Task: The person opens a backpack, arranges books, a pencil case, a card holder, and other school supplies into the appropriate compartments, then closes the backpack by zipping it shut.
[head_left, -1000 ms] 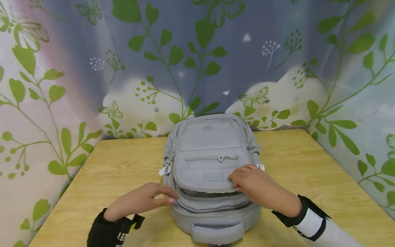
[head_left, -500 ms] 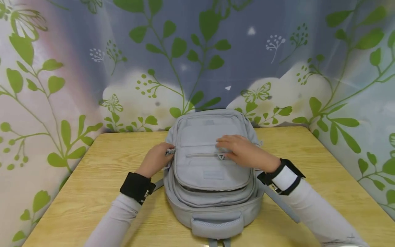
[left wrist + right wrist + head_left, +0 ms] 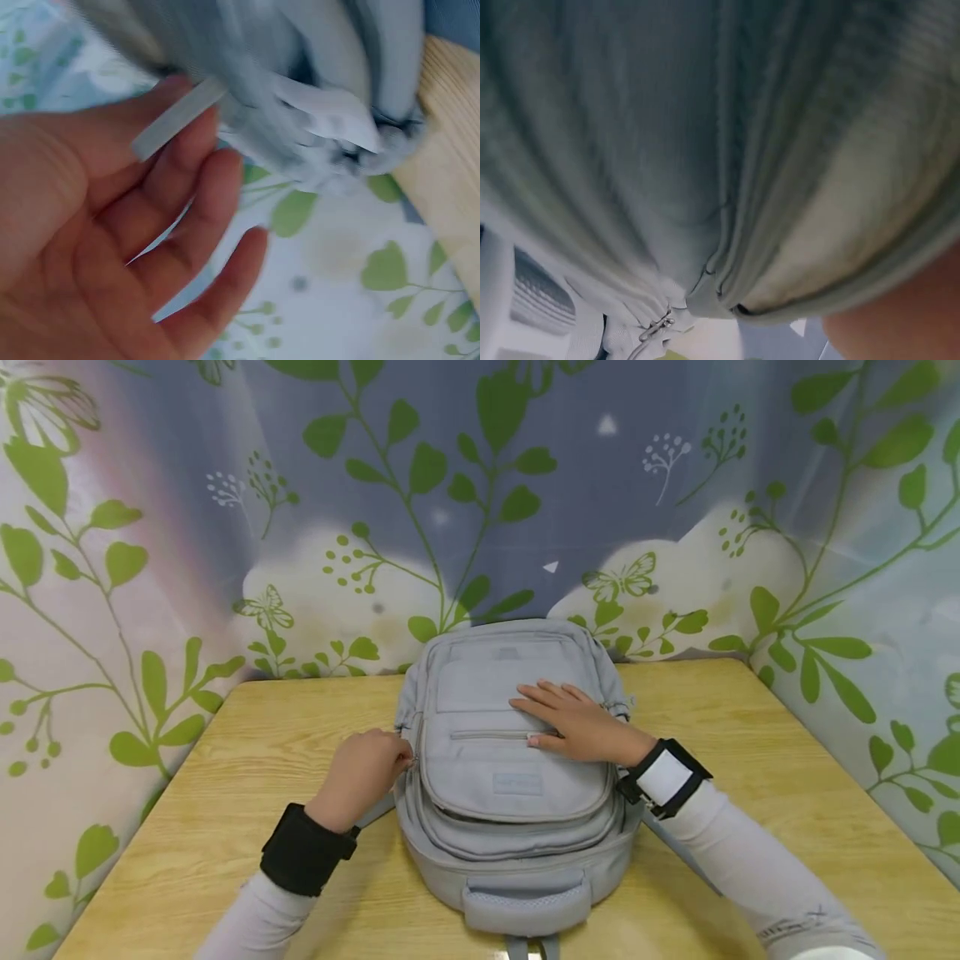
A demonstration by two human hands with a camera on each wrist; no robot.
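Note:
A light grey backpack [image 3: 517, 685] lies front side up, its carry handle [image 3: 527, 906] toward the near side. At its left edge my left hand [image 3: 367, 777] pinches a zipper pull; in the left wrist view the pull's flat pale tab [image 3: 178, 120] sticks out between thumb and forefinger, the other fingers loosely bent. My right hand [image 3: 581, 722] rests on the front panel with fingers spread, over the right end of a short zipper [image 3: 487, 736]. Below the front panel, the lower pocket edge gapes slightly. The right wrist view is filled by close grey fabric and zipper seams [image 3: 727, 187].
The backpack sits on a light wooden table [image 3: 750, 760]. Grey straps [image 3: 678, 852] stick out from under it at both sides and at the near end. A curtain [image 3: 480, 510] printed with leaves and butterflies hangs behind and beside the table.
Both hands have moved up the backpack, the left to the zipper at its left edge, the right from the lower corner onto the front panel. The front flap now lies flatter over its opening.

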